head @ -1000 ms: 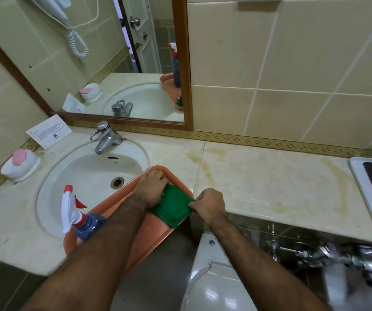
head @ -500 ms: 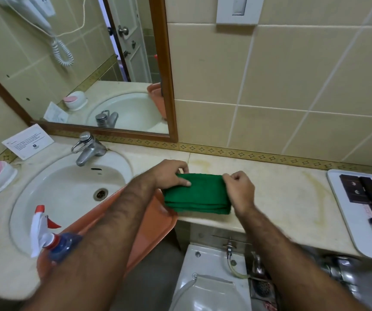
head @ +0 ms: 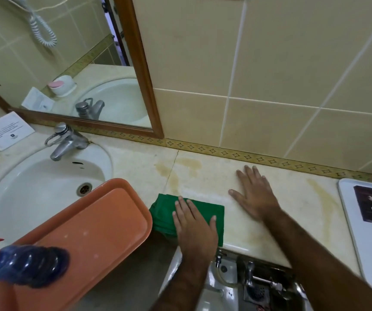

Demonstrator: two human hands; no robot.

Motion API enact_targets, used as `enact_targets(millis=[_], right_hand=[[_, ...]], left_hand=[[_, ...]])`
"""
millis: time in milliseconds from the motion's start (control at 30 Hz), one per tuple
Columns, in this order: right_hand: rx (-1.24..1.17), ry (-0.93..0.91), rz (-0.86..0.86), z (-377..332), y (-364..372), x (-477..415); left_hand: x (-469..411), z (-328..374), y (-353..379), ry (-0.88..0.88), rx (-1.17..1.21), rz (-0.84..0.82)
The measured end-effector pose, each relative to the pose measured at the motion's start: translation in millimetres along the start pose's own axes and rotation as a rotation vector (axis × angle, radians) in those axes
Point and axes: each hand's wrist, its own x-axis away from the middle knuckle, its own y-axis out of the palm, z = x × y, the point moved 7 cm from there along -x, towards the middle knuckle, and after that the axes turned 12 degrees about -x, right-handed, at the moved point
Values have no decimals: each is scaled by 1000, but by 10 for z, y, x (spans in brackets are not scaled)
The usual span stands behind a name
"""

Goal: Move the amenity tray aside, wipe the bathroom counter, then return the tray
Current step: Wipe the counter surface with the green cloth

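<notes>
A folded green cloth lies on the beige stained counter, near its front edge. My left hand presses flat on top of the cloth, fingers together and extended. My right hand rests palm-down on the bare counter just right of the cloth, fingers spread, holding nothing. The white amenity tray with dark sachets sits at the counter's far right end, partly cut off by the frame edge.
An orange tray lies tilted over the sink, carrying a blue spray bottle. A chrome tap, a printed card and a mirror are at the left. A toilet and pipes show below the counter.
Both hands lifted the green cloth off the orange tray and set it on the counter. My right hand let go and moved right; my left hand now lies flat on the cloth.
</notes>
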Motion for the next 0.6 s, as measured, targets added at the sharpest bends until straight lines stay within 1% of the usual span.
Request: enact_targets(millis=[67,167,233,300,367,433,500,533,567,600], right_hand=[[119,-53,-73,258,54,-131],[143,-127,8,393,112,-184],[149,-150,73,428,146,-206],[153,-160,96,439,156,-228],[149,-162,92,432,145,-226],[140,-153,81,416,129,-214],[135,-143,64,406,119,-205],[131,-143,61,401,112,-205],[125,-144,61,399,105,-200],[119,-144,64,395,100,-197]], left_hand=[[-208,-58,-2,-68,21,45],[-823,-214,-151,-171,2,112],[-1283,-209,-267,-166,-16,120],[-1619,-31,-342,-72,-45,115],[-1681,279,-335,105,-90,108],[-1390,533,-214,337,-134,112],[-911,514,-28,509,-136,92],[-721,382,46,525,-122,93],[-599,189,88,479,-104,91],[-565,-27,95,390,-100,101]])
